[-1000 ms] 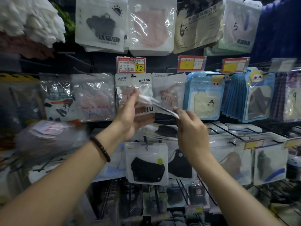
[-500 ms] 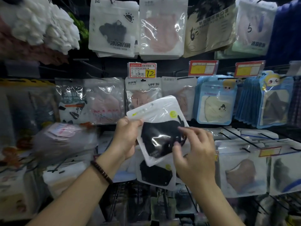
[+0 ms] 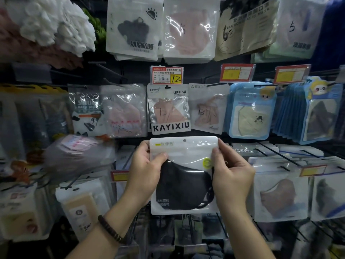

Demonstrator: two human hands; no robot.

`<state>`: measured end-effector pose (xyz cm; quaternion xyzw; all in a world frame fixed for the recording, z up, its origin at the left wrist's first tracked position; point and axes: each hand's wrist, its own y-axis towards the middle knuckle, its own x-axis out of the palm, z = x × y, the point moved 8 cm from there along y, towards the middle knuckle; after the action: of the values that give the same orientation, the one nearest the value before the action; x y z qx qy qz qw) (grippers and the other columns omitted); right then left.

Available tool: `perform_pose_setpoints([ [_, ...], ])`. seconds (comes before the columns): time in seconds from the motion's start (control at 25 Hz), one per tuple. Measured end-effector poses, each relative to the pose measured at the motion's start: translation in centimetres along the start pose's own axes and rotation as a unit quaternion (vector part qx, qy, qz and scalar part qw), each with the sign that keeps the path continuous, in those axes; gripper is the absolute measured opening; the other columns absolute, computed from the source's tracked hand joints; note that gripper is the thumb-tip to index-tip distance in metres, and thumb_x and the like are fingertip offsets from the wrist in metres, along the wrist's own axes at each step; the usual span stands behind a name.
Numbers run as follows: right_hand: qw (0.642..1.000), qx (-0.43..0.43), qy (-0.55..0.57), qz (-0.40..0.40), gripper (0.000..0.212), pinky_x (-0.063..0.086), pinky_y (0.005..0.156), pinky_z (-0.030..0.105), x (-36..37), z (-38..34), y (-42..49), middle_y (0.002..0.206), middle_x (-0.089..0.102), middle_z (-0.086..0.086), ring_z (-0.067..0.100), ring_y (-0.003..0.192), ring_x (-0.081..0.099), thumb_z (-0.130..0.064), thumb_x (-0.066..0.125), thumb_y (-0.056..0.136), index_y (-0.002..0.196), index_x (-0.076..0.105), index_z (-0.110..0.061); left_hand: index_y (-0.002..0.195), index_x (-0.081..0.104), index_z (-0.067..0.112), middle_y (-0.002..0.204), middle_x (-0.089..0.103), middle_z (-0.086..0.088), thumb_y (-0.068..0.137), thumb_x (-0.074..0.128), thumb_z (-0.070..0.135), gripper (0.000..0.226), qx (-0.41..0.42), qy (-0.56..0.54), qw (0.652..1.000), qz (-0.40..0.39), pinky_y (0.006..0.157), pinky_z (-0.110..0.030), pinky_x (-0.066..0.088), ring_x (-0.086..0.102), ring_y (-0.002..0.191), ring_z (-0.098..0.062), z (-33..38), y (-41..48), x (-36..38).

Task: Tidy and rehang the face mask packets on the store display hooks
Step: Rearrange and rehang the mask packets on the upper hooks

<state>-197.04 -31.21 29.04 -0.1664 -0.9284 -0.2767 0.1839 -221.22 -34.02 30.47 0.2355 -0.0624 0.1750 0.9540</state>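
1. Head view: wide-angle, faces forward and slightly down at rack (image 3: 130, 75), at arm's reach.
2. Left hand (image 3: 145, 171) in from 7 o'clock, right hand (image 3: 233, 174) from 5 o'clock; packet (image 3: 183, 176) just below centre.

A dark rack (image 3: 134, 73) is fitted with wire hooks (image 3: 268, 148), from which mask packets are hung in rows. In the top row a black-mask packet (image 3: 133, 28) is hung just beside a pink-mask packet (image 3: 190, 30). In the middle row a KAYIXIU packet (image 3: 169, 109) is hung under a price tag (image 3: 166, 75) marked 12, with blue packets (image 3: 250, 111) to its right.
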Motion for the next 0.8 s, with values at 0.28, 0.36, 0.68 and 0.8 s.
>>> perform_pose_setpoints([
  [0.28, 0.999, 0.029, -0.015, 0.011, 0.024, 0.064, 0.083, 0.027, -2.1, 2.3, -2.0, 0.101, 0.085, -0.008, 0.010, 0.095, 0.080, -0.011, 0.080, 0.096, 0.119, 0.083, -0.020, 0.100, 0.073, 0.015, 0.094, 0.079, 0.000, 0.103, 0.069, 0.018, 0.006, 0.042, 0.018, 0.995, 0.092, 0.082, -0.030, 0.058, 0.074, 0.090, -0.013, -2.7, -3.0, -2.2],
  [0.36, 0.998, 0.059, -0.017, 0.013, 0.025, 0.065, 0.074, 0.024, -3.2, 4.0, -3.2, 0.094, 0.085, -0.007, 0.010, 0.083, 0.079, -0.007, 0.081, 0.095, 0.116, 0.083, -0.020, 0.098, 0.077, 0.015, 0.094, 0.080, -0.002, 0.098, 0.074, 0.020, 0.006, 0.033, -0.003, 0.993, 0.111, 0.078, -0.023, 0.058, 0.076, 0.090, -0.015, -4.6, -5.1, -3.1],
  [0.68, 0.987, 0.151, -0.046, 0.011, 0.021, 0.063, 0.079, 0.025, -5.2, 10.5, -5.2, 0.091, 0.085, -0.004, 0.014, 0.092, 0.082, -0.006, 0.081, 0.094, 0.103, 0.083, -0.025, 0.098, 0.085, 0.019, 0.102, 0.083, -0.009, 0.079, 0.083, 0.038, 0.027, -0.100, -0.028, 0.984, 0.144, 0.108, -0.057, 0.055, 0.078, 0.105, -0.031, -13.1, -6.7, -5.0],
  [0.8, 0.987, 0.147, -0.057, 0.013, 0.021, 0.065, 0.087, 0.031, -4.5, 11.0, -5.0, 0.095, 0.085, -0.006, 0.011, 0.095, 0.081, -0.010, 0.082, 0.095, 0.105, 0.083, -0.028, 0.099, 0.085, 0.020, 0.102, 0.083, -0.004, 0.083, 0.085, 0.041, 0.026, -0.105, -0.008, 0.984, 0.146, 0.106, -0.057, 0.056, 0.077, 0.106, -0.029, -13.6, -5.1, -5.2],
])
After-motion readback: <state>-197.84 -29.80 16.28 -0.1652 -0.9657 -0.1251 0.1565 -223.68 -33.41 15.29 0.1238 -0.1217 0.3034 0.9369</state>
